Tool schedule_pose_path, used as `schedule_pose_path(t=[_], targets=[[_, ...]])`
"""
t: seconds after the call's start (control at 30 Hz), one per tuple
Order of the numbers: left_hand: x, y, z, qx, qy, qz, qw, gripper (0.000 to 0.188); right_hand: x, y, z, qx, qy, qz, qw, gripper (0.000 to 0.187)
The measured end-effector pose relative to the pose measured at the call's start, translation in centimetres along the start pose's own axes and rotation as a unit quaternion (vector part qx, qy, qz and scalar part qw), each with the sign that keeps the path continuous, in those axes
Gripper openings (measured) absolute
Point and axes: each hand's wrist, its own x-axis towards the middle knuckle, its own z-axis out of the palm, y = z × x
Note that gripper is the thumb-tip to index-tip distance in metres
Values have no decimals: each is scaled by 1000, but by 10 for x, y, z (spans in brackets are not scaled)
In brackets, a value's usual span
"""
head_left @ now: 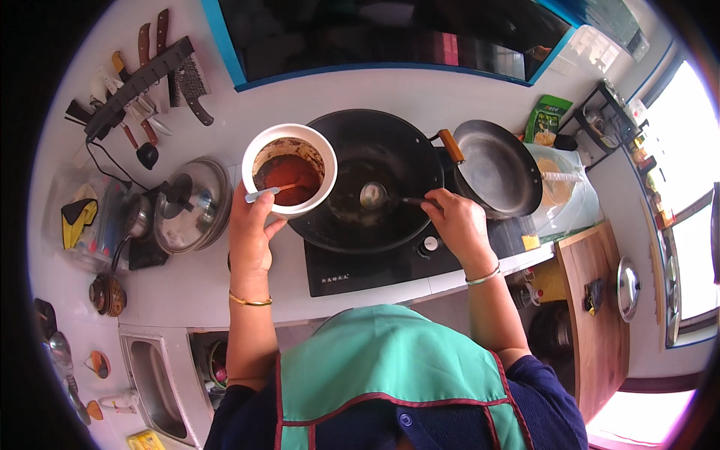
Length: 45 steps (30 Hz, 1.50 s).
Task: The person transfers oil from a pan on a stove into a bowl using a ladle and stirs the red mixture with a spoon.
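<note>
My left hand (253, 236) grips a white bowl (328, 166) at its near left side, with the thumb on the handle of a small spoon (264, 194). Dark red, oily sauce (297, 174) lies inside, and the spoon's end dips into it. The bowl is raised over the left rim of a large black wok (409, 154). In my right hand (459, 225) is the dark handle of a ladle (373, 196). Its round metal head is low inside the wok, where a little clear, shiny liquid seems to lie; whether it touches the bottom I cannot tell.
Under the wok is a black cooktop (352, 279). A grey frying pan (499, 169) stands close on the right, a green packet (547, 118) behind it. Left of the bowl is a lidded pot (193, 206). Knives hang from a wall rack (139, 86). A sink (156, 382) is lower left.
</note>
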Motion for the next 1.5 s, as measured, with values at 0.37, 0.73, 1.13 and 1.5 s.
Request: schedule_pose_path(t=[0.37,0.73,1.13,1.5], targets=[[-1,8,7,21,14,18,1000,65,9,8,3,-14,36,-45,998,19],[-1,8,21,16,2,0,1000,58,28,-20,3,-59,-4,-52,997,20],[16,-6,34,49,-45,-23,998,57,50,2,8,-77,3,-71,994,19],[24,3,26,39,7,42,998,62,65,31,-1,-121,-91,1,988,17]])
